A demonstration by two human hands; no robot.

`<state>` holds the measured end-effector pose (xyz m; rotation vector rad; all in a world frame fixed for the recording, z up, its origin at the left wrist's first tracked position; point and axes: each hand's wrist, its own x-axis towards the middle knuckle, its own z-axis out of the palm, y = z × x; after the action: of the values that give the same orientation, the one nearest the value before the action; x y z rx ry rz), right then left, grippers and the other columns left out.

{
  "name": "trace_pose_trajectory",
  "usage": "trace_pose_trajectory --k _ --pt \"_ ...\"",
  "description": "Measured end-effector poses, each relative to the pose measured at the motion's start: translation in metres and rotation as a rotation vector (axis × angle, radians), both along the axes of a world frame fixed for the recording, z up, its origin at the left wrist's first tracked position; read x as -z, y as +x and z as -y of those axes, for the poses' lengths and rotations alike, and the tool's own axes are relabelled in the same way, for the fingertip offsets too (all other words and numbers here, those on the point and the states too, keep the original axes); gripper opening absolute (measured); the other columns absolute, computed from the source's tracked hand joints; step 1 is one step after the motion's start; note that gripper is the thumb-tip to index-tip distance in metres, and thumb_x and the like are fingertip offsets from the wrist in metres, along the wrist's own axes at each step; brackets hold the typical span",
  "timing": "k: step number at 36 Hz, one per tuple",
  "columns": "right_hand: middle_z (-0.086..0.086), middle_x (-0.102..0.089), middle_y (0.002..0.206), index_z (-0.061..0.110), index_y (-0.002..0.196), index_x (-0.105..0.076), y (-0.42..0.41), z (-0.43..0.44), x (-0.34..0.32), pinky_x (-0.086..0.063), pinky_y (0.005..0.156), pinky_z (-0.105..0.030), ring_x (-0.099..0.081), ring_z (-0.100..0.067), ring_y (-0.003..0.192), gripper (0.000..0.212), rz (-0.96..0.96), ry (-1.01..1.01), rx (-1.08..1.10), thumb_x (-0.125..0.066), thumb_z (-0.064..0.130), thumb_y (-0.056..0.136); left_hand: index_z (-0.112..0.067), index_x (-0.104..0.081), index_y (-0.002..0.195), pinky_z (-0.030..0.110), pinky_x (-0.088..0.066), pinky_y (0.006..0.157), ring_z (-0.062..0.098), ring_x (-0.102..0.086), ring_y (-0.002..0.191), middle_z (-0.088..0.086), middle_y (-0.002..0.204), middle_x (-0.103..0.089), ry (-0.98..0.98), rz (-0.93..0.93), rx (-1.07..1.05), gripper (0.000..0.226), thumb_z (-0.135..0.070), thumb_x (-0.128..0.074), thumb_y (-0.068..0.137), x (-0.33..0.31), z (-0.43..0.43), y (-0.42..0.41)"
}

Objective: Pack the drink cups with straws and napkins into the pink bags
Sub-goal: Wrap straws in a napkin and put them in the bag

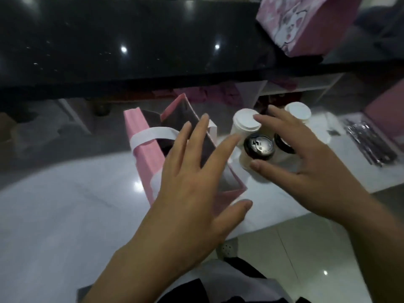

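white-lid cups 2 | black-lid cups 2 | open pink bag 1

No text could be read w/ certainty; black cup lid bore pale raised marks, poss. letters or nos., too blurred to make out; pink box at back carried a cartoon print, w/ any wording on it too small & blurred to read.
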<state>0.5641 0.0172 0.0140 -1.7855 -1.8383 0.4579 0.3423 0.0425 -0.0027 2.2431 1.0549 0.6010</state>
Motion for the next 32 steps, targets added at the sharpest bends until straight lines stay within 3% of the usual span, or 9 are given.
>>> trace_pose_trajectory --k 6,11,14,17,21,26,32 --pt "0.032 0.006 0.161 0.069 0.144 -0.009 0.027 0.069 0.048 -0.007 0.122 -0.043 0.015 0.004 0.149 0.080 -0.018 -0.192 0.331 -0.055 0.071 0.078 -0.041 -0.001 0.158 0.041 0.008 0.116 0.020 0.026 0.151 -0.003 0.167 0.023 0.144 -0.078 0.269 0.097 -0.059 -0.061 0.085 0.011 0.011 0.058" --pt "0.025 0.014 0.163 0.059 0.150 -0.008 0.063 0.117 0.084 -0.004 0.123 -0.046 0.023 0.002 0.147 0.089 -0.018 -0.327 0.528 -0.047 0.080 0.074 -0.044 0.016 0.154 0.039 0.022 0.111 0.022 0.040 0.145 -0.005 0.158 0.041 0.166 -0.194 0.351 0.105 -0.057 -0.063 0.086 0.038 0.022 0.107" --pt "0.027 0.015 0.162 0.064 0.147 -0.003 0.086 0.137 0.101 -0.004 0.121 -0.042 0.023 0.002 0.147 0.088 -0.064 -0.344 0.549 -0.047 0.082 0.073 -0.045 0.024 0.150 0.036 0.032 0.107 0.022 0.045 0.142 -0.006 0.153 0.049 0.155 -0.300 0.379 0.105 -0.060 -0.059 0.088 0.058 0.030 0.137" --pt "0.026 0.018 0.162 0.066 0.146 0.000 0.116 0.151 0.116 -0.002 0.121 -0.043 0.023 0.000 0.148 0.087 -0.084 -0.362 0.543 -0.043 0.084 0.072 -0.047 0.030 0.146 0.040 0.031 0.108 0.023 0.045 0.141 -0.007 0.147 0.055 0.126 -0.392 0.388 0.105 -0.062 -0.056 0.089 0.078 0.038 0.170" --pt "0.025 0.022 0.161 0.064 0.147 0.003 0.165 0.162 0.124 0.000 0.123 -0.046 0.027 -0.001 0.147 0.089 -0.085 -0.391 0.517 -0.038 0.086 0.071 -0.048 0.030 0.147 0.046 0.019 0.118 0.024 0.042 0.143 -0.005 0.154 0.047 0.062 -0.513 0.384 0.105 -0.063 -0.056 0.089 0.097 0.048 0.212" --pt "0.028 0.018 0.161 0.064 0.147 -0.003 0.225 0.181 0.129 -0.001 0.121 -0.041 0.025 0.003 0.146 0.086 -0.135 -0.333 0.510 -0.036 0.086 0.071 -0.053 0.027 0.146 0.046 0.013 0.121 0.022 0.036 0.146 -0.007 0.159 0.040 -0.019 -0.601 0.346 0.104 -0.065 -0.056 0.085 0.116 0.059 0.264" --pt "0.029 0.010 0.162 0.068 0.143 -0.004 0.294 0.209 0.151 -0.005 0.123 -0.042 0.022 0.005 0.146 0.078 -0.154 -0.330 0.501 -0.031 0.088 0.072 -0.053 0.020 0.150 0.040 0.016 0.119 0.019 0.033 0.148 -0.007 0.162 0.034 -0.109 -0.617 0.264 0.101 -0.063 -0.059 0.087 0.132 0.070 0.329"
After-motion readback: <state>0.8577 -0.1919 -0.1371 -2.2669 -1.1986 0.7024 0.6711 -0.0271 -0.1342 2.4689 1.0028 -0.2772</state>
